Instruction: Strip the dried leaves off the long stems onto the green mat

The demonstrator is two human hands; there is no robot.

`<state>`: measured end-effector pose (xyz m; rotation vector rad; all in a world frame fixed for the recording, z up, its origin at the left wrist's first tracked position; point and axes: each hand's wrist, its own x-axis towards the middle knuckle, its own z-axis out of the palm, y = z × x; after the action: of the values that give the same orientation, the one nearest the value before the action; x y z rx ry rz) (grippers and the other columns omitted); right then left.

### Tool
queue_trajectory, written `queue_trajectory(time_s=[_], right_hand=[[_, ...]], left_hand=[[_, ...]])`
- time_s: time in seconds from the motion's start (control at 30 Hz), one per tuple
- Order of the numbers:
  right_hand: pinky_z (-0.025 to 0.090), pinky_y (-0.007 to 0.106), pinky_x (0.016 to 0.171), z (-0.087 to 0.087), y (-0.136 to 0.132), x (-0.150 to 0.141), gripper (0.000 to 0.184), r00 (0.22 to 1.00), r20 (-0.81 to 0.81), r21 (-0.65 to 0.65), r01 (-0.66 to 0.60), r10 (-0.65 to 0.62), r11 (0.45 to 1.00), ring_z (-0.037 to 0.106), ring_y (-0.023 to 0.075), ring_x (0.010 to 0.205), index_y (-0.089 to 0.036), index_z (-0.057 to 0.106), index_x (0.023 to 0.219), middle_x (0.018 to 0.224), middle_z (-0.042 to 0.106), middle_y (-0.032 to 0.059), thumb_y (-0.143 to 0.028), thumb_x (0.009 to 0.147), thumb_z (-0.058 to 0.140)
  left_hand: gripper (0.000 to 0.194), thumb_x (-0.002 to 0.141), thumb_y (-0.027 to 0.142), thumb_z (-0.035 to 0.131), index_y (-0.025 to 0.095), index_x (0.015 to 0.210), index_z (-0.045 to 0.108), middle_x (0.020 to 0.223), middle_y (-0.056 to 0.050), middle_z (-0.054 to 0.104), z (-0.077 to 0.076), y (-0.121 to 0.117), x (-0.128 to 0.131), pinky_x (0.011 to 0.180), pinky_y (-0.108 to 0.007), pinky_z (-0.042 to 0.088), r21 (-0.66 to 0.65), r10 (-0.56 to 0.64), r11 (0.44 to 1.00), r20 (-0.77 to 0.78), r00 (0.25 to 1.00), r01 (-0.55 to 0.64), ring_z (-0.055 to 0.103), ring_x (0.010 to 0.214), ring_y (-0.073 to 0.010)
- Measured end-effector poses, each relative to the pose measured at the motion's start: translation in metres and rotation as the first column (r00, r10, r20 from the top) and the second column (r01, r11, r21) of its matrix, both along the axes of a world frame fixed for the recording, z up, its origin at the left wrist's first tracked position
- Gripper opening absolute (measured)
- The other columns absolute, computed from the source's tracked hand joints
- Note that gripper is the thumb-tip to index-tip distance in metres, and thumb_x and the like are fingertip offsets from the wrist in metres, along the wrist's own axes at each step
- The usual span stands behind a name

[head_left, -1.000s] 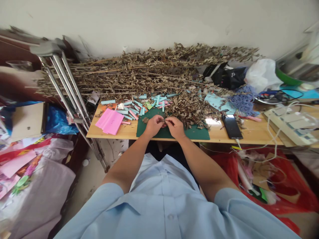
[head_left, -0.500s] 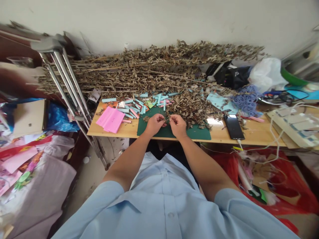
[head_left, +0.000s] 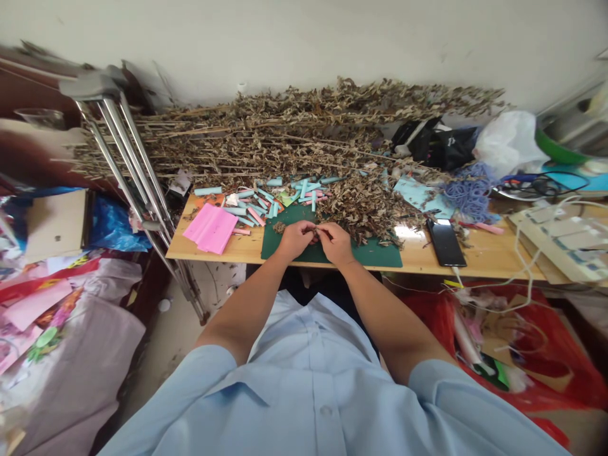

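Note:
Above a green cutting mat [head_left: 375, 255], my left hand [head_left: 297, 239] and my right hand [head_left: 335, 242] meet fingertip to fingertip. Both are closed in a pinch, and whatever small dark bit sits between the fingers is too small to name. A heap of dried leaves [head_left: 363, 212] lies just beyond my right hand, partly on the mat. Near my left hand is a small clump of crumbled leaf [head_left: 279, 227]. Rolled blue and pink paper tubes [head_left: 256, 214] are scattered to the left, beside a stack of pink paper sheets [head_left: 210, 228].
Long dried leafy stalks [head_left: 266, 139] line the table's back by the wall. On the right are a phone [head_left: 446, 242], blue yarn [head_left: 470, 190] and a power strip [head_left: 563, 237]. Metal crutches [head_left: 128, 152] lean at the left end. A red bag [head_left: 555, 342] sits below right.
My right hand has moved slightly left, so its fingertips now meet those of my left hand. The small gap between them has closed. Everything else looks the same.

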<state>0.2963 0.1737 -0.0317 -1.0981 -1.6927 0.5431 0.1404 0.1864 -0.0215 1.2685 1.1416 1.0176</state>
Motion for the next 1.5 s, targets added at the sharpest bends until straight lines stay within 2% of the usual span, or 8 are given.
queue_trajectory(time_s=[0.3,0.47,0.67,0.87,1.07,1.23,1.4,1.5], right_hand=[[0.052,0.037,0.086,-0.002,0.001,0.001,0.015,0.998,0.038,-0.01,0.054,-0.053,0.999,0.062,0.021,0.09,-0.023,0.065,0.094,0.094,0.066,0.0065,-0.027,0.094,0.051],[0.053,0.037,0.086,-0.004,0.002,0.001,0.015,0.998,0.027,-0.02,0.056,-0.056,0.998,0.064,0.0212,0.091,-0.023,0.066,0.095,0.096,0.068,0.0069,-0.028,0.093,0.052],[0.054,0.037,0.083,-0.004,0.001,0.001,0.013,0.999,-0.03,-0.054,0.031,-0.033,0.998,0.065,0.0197,0.084,-0.023,0.069,0.092,0.093,0.07,0.005,-0.03,0.091,0.057],[0.055,0.039,0.091,-0.001,0.0,0.002,0.014,0.999,-0.044,-0.025,-0.021,0.02,0.999,0.067,0.0208,0.096,-0.024,0.072,0.095,0.101,0.072,0.0062,-0.03,0.091,0.06],[0.056,0.038,0.088,-0.005,0.002,0.001,0.014,0.999,-0.032,0.016,-0.002,0.002,1.0,0.068,0.0199,0.091,-0.023,0.072,0.092,0.097,0.072,0.0063,-0.026,0.091,0.058],[0.056,0.036,0.082,-0.006,0.001,0.002,0.014,0.999,0.007,-0.024,0.032,-0.032,0.999,0.067,0.0196,0.085,-0.021,0.07,0.091,0.094,0.072,0.0066,-0.025,0.088,0.057],[0.058,0.034,0.071,-0.01,0.005,-0.001,0.017,0.968,-0.199,-0.178,0.116,-0.152,0.977,0.067,0.0181,0.071,-0.02,0.067,0.096,0.086,0.071,0.0051,-0.032,0.085,0.061],[0.06,0.034,0.07,-0.014,0.007,-0.002,0.024,0.926,-0.345,-0.238,0.074,-0.155,0.968,0.067,0.0175,0.07,-0.02,0.065,0.102,0.086,0.07,0.0045,-0.037,0.084,0.065]], left_hand=[[0.023,0.077,0.024,0.072,0.013,0.097,0.066,0.078,-0.001,0.07,-0.005,-0.001,-0.006,0.067,-0.027,0.06,0.054,0.001,0.999,0.095,0.995,-0.007,0.069,0.065,-0.0126],[0.025,0.081,0.03,0.069,0.013,0.099,0.066,0.08,-0.002,0.07,-0.007,0.0,-0.007,0.068,-0.03,0.061,0.062,-0.021,0.998,0.171,0.985,0.011,0.071,0.072,-0.0153],[0.018,0.08,0.029,0.07,0.014,0.089,0.066,0.072,0.0,0.068,-0.004,0.0,-0.004,0.064,-0.027,0.059,0.063,0.028,0.997,0.103,0.994,-0.035,0.068,0.063,-0.0131],[0.015,0.079,0.027,0.07,0.015,0.087,0.064,0.069,0.001,0.067,-0.001,-0.001,-0.003,0.062,-0.027,0.058,0.054,0.08,0.995,0.088,0.993,-0.085,0.067,0.061,-0.0127],[0.011,0.08,0.024,0.068,0.015,0.085,0.065,0.069,0.001,0.067,0.003,-0.003,-0.003,0.063,-0.025,0.057,0.078,0.058,0.995,0.044,0.997,-0.062,0.067,0.061,-0.0122],[0.005,0.077,0.017,0.066,0.016,0.082,0.066,0.065,0.002,0.066,0.003,-0.003,-0.003,0.062,-0.023,0.056,0.11,0.057,0.992,-0.005,0.998,-0.056,0.066,0.06,-0.0111],[0.009,0.078,0.019,0.067,0.016,0.085,0.063,0.067,0.003,0.066,0.001,-0.001,-0.001,0.059,-0.023,0.056,0.057,0.101,0.993,0.048,0.994,-0.103,0.068,0.059,-0.0119],[0.012,0.079,0.02,0.067,0.016,0.088,0.06,0.066,0.002,0.065,-0.001,0.0,-0.001,0.054,-0.024,0.056,0.031,0.098,0.995,0.065,0.993,-0.1,0.068,0.057,-0.0131]])
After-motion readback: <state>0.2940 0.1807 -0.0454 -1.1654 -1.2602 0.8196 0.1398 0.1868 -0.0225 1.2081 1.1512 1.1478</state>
